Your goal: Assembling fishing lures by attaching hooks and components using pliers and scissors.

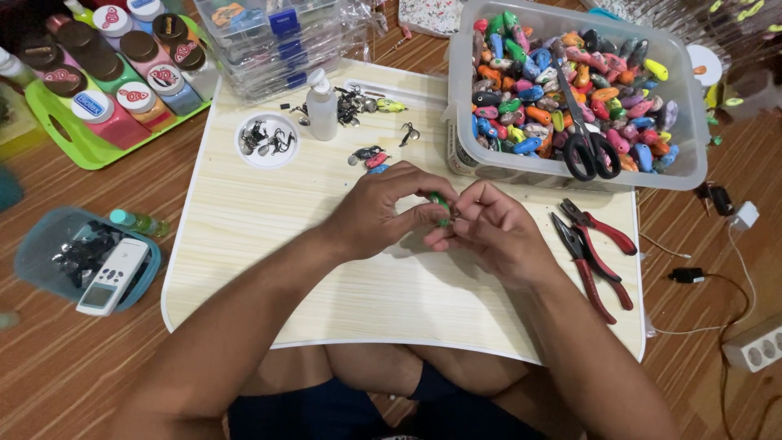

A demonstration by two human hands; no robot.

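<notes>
Hands [440, 218] pinch green lure [441, 204] near pliers [595, 253].

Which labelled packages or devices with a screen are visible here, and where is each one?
Paint jars: green tray, far left; round lids with red-white or blue labels.
Remote control: left, in a blue container; white, small grey screen.
White squeeze bottle: top of the board; no label seen.

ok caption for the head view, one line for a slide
Left hand and right hand pinch a small green lure over a lap table, beside a lure-filled tub.
</notes>
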